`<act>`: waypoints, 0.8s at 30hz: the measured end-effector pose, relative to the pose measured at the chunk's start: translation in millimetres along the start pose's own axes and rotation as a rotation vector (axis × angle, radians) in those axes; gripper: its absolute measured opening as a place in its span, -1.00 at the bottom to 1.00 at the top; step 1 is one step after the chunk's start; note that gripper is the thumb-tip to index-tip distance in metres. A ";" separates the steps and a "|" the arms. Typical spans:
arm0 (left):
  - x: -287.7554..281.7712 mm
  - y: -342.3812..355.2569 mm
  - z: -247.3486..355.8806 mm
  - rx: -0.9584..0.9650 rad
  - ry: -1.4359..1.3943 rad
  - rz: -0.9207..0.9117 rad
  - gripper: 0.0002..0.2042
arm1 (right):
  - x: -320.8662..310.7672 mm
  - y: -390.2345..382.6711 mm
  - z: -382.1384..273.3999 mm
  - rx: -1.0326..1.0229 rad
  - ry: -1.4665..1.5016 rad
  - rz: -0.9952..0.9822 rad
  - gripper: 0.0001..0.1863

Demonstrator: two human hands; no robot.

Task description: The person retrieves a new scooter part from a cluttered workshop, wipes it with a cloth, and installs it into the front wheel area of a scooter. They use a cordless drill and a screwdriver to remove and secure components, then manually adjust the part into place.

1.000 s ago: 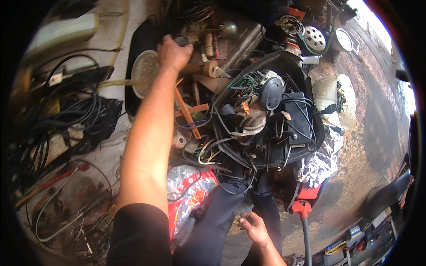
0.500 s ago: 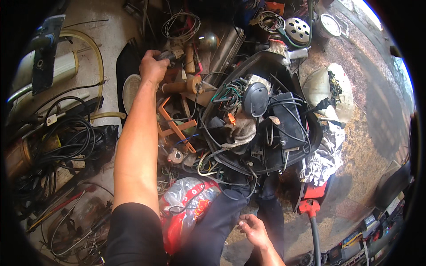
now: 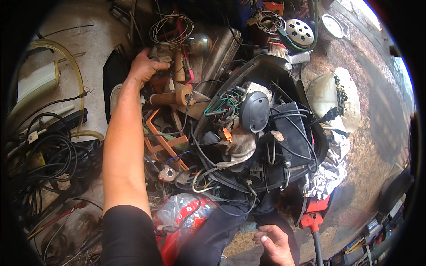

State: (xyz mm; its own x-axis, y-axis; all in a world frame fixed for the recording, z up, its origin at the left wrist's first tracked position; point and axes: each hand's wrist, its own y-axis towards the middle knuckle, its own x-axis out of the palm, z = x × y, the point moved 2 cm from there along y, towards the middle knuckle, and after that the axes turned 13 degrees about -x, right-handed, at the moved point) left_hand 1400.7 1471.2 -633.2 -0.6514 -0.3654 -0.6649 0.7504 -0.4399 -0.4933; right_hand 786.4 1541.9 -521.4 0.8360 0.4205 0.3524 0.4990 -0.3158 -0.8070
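Observation:
My left hand point(image 3: 143, 66) reaches into the pile at upper left, its fingers closed round a grimy metal part point(image 3: 160, 54), partly hidden by them. Around it lie a tan cylinder point(image 3: 179, 64), a shiny round metal object point(image 3: 200, 44) and a coil of thin wire point(image 3: 171, 27). Below it are a brownish spool point(image 3: 177, 97) and orange brackets point(image 3: 162, 139). My right hand point(image 3: 273, 243) is low at centre right over my dark trousers, empty, fingers loosely curled and apart from the thumb. A black plastic shell point(image 3: 208, 162) full of wires, a box and cloth sits between my hands.
Black cables point(image 3: 51, 157) and clear tubing point(image 3: 79, 75) lie at left. A red and clear plastic bag point(image 3: 179, 210) is beside my legs. At right are white rags point(image 3: 324, 173), a cream housing point(image 3: 321, 93), a red tool point(image 3: 312, 219) and a white bucket point(image 3: 330, 26).
My left hand has shifted slightly left, still at the metal part in the pile. My right hand has moved right. The view has shifted, moving the black shell lower in frame.

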 end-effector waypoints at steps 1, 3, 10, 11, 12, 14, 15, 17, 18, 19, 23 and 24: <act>2.4 -6.0 -0.1 0.022 0.016 0.037 -0.17 | 1.4 -0.4 0.7 -0.006 -0.024 -0.027 -0.68; 8.1 -25.2 1.3 0.027 0.046 0.135 -0.22 | 5.3 -2.5 4.6 -0.020 -0.081 -0.083 -0.68; -6.1 -185.8 40.5 0.269 0.255 0.090 -0.48 | 11.8 -14.6 36.0 0.064 -0.058 -0.103 -0.70; -7.8 -229.9 41.8 0.302 0.239 0.108 -0.51 | 11.5 -17.1 42.7 0.097 -0.109 -0.096 -0.70; -6.0 -268.0 42.3 0.219 0.298 0.103 -0.51 | 10.9 -22.9 47.9 0.112 -0.128 -0.084 -0.70; -1.8 -333.0 50.9 0.238 0.342 0.127 -0.52 | 10.3 -33.0 54.1 0.125 -0.151 -0.065 -0.73; 1.1 -362.5 54.9 0.272 0.348 0.131 -0.52 | 9.9 -38.9 53.2 0.113 -0.155 -0.067 -0.74; 4.6 -415.5 58.7 0.130 0.296 0.063 -0.45 | 10.5 -49.8 45.0 0.193 -0.221 -0.040 -0.76; 6.5 -437.0 61.4 0.220 0.345 0.077 -0.48 | 12.8 -50.7 34.9 0.122 -0.241 -0.064 -0.80; 9.3 -452.5 63.1 0.255 0.301 0.075 -0.49 | 17.2 -50.1 21.8 0.007 -0.201 -0.095 -0.79; 7.4 -499.3 73.6 0.332 0.363 0.023 -0.44 | 44.5 -28.8 -43.3 -0.261 -0.112 -0.241 -0.45; 4.7 -505.4 77.5 0.355 0.385 0.005 -0.44 | 54.2 -26.0 -58.9 -0.293 -0.065 -0.256 -0.31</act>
State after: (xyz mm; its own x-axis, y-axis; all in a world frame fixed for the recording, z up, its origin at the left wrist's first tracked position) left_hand 1009.7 1628.2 -343.5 -0.5092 -0.0701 -0.8578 0.6257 -0.7145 -0.3131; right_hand 832.2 1522.8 -453.5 0.6650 0.5668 0.4864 0.7410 -0.4191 -0.5247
